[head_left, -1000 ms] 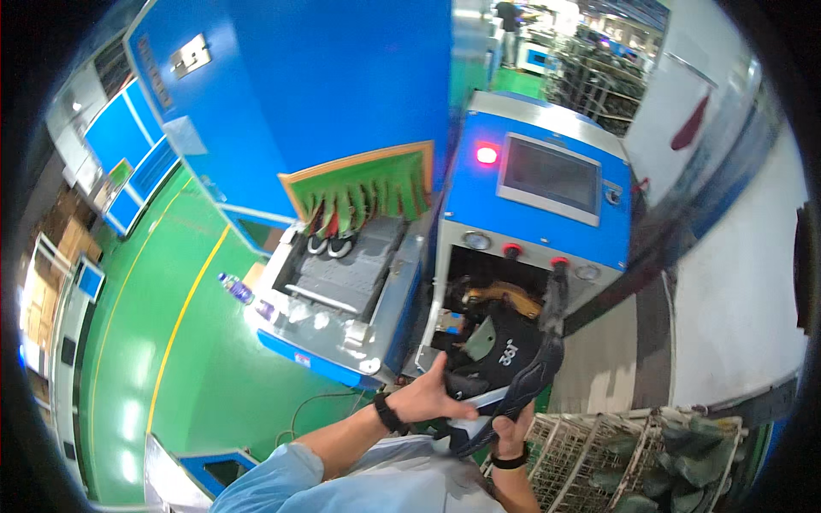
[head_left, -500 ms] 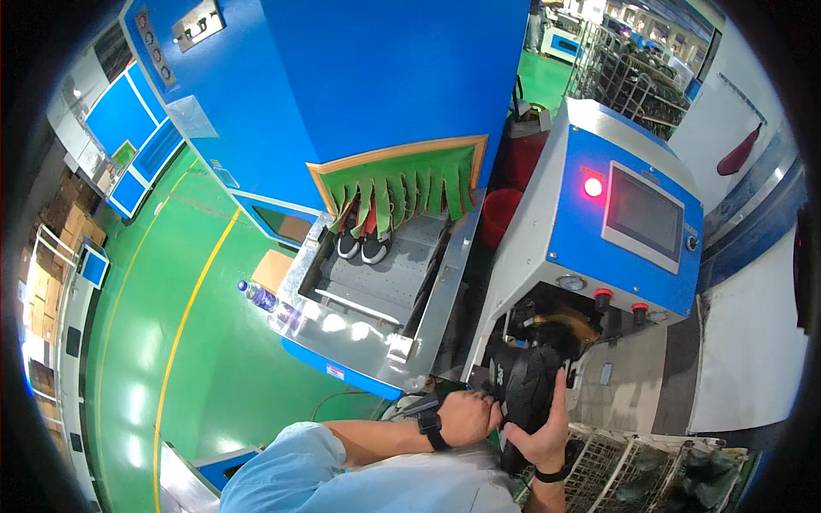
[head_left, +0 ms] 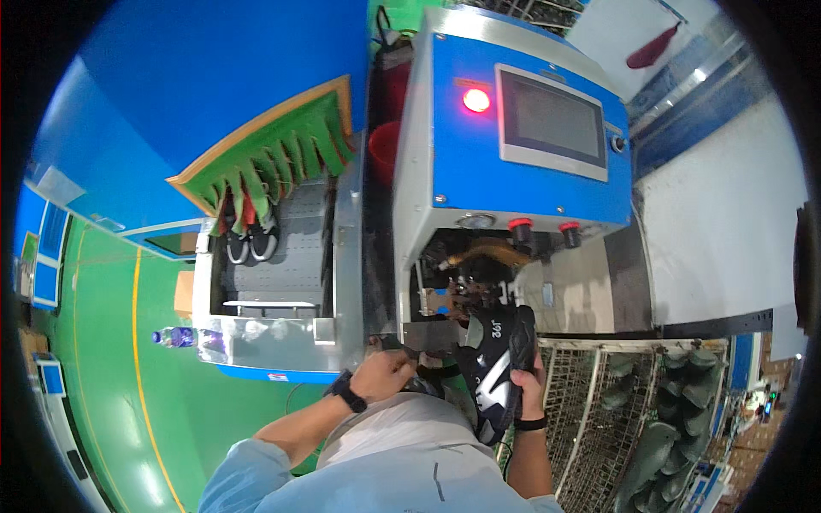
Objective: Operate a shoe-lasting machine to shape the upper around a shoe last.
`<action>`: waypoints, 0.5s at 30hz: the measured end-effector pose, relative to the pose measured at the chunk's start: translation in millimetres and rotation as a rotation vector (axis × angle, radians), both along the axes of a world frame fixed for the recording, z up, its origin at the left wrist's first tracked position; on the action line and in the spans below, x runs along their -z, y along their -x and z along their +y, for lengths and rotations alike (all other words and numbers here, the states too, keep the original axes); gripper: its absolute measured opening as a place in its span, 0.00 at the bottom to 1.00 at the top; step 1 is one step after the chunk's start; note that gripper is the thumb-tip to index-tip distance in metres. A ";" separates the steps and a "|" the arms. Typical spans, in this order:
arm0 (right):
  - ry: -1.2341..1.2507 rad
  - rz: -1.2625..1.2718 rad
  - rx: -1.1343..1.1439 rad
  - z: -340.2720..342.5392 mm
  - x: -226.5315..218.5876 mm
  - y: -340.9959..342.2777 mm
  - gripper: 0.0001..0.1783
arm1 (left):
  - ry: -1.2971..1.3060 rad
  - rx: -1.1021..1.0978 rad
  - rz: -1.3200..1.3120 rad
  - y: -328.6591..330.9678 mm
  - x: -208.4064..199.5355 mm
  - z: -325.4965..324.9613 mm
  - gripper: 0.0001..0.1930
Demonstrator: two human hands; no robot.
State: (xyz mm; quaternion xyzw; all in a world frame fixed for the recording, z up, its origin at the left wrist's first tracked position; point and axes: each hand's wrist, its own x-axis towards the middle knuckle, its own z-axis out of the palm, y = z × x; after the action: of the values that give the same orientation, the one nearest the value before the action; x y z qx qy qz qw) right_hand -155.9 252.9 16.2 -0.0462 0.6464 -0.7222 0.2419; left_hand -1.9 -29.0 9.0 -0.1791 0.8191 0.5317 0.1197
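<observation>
My right hand grips a black shoe with white markings along its side, the fingers round its sole edge. The shoe is tilted, one end close beneath the metal jaws in the opening of the blue and grey machine. To its left, my left hand is closed, its fingers curled beside some dark parts below the machine. What it holds, if anything, is hidden. Under the green strip curtain of the large blue machine, two black shoes with white soles stand on a grey conveyor.
A metal ledge fronts the conveyor, with a purple-labelled plastic bottle by its left end. White wire racks holding dark green foot-shaped pieces stand at the right. A red light glows beside the screen.
My view has swung right. My left hand has moved away from the shoe, leaving only my right hand on it. The shoe has turned, so its white side marking now shows.
</observation>
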 end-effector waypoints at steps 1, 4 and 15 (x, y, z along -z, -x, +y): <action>-0.072 0.067 -0.014 -7.1 -21.5 5.1 0.51 | -0.032 -0.016 0.036 -1.6 -1.3 4.2 0.17; -0.230 0.138 -0.045 -14.0 -59.9 24.3 0.52 | -0.226 -0.013 -0.075 5.8 1.4 21.4 0.16; -0.701 0.325 -0.415 -89.0 -55.6 93.0 0.53 | -0.036 -0.132 0.051 14.3 36.9 47.3 0.13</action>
State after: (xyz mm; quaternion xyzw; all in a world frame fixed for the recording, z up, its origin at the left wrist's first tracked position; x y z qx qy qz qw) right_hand -248.9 163.9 71.8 -0.2034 0.8590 -0.3786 0.2782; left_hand -16.3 18.2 -27.9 -0.2168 0.7986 0.5575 0.0667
